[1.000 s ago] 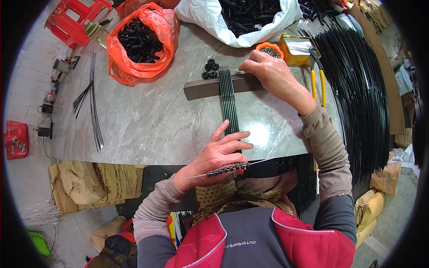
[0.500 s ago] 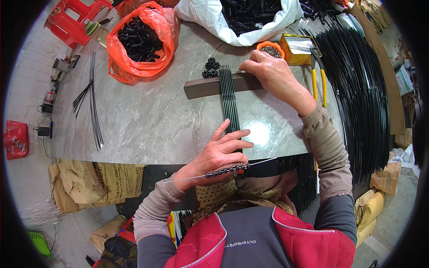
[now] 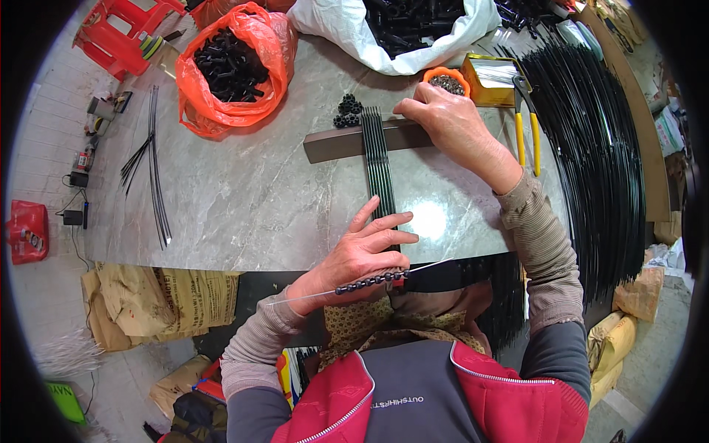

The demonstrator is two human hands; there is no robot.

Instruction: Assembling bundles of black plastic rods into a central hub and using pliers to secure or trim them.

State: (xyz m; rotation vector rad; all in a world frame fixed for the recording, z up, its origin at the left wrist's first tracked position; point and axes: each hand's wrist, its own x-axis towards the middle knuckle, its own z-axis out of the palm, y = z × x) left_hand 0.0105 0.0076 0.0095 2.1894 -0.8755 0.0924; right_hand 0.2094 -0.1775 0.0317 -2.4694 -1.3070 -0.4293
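Table [image 3: 281, 199]: grey, marbled, carrying the work.
Rod stock [image 3: 591, 148]: thick black bundle at right, much left unused.
Left hand [image 3: 358, 255]: fingers spread, resting over the near part of the row.
Right hand [image 3: 454, 125]: thumb and finger pinched beside the far rod tips; cannot tell what they grip.
Rod row [image 3: 376, 159]: lined up side by side across the brown bar [image 3: 332, 146].
Beaded wire [image 3: 369, 281]: black beads already strung, near side.
Loose beads [image 3: 347, 111]: small heap, apparently unstrung, beyond the bar.

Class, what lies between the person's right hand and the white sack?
A small orange bowl of tiny loose pieces, its near edge partly hidden by the right hand, as the head view shows.
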